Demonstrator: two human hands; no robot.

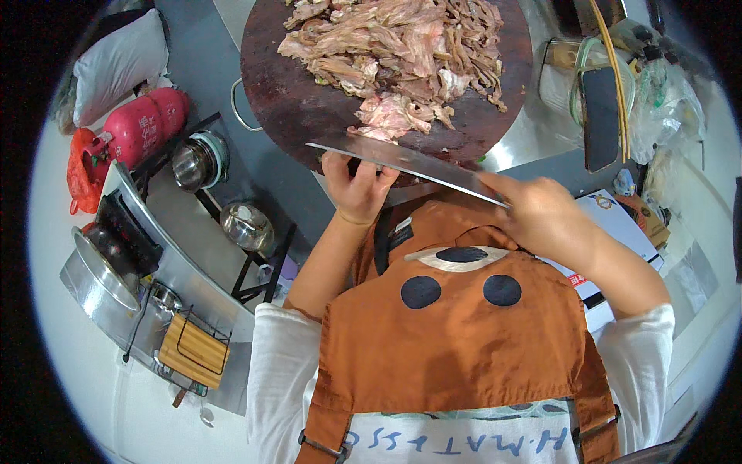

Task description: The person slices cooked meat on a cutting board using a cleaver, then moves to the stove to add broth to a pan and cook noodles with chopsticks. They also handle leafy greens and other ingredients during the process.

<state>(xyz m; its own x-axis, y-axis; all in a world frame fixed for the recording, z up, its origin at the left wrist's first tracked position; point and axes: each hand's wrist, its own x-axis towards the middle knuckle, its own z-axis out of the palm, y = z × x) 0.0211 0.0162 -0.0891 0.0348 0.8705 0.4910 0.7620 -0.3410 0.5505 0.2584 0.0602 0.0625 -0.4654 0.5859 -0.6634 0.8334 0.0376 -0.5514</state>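
A large heap of cooked, sliced meat (400, 43) lies on a round dark wooden chopping board (278, 104). My right hand (539, 209) grips the handle end of a wide cleaver (411, 165), whose blade slants across the near edge of the board. My left hand (359, 185) is at the board's near rim, partly behind the blade, with its fingertips hidden; whether it holds anything is not visible. A small pinkish piece of meat (388, 116) lies just beyond the blade, beside the heap.
On the right are a glass container (559, 75), a phone (600, 119), wooden chopsticks (617, 81) and plastic bags (666, 104). A red gas cylinder (148, 119) stands at left, near steel bowls (246, 225) on a lower shelf and a bamboo board (194, 351) in a rack.
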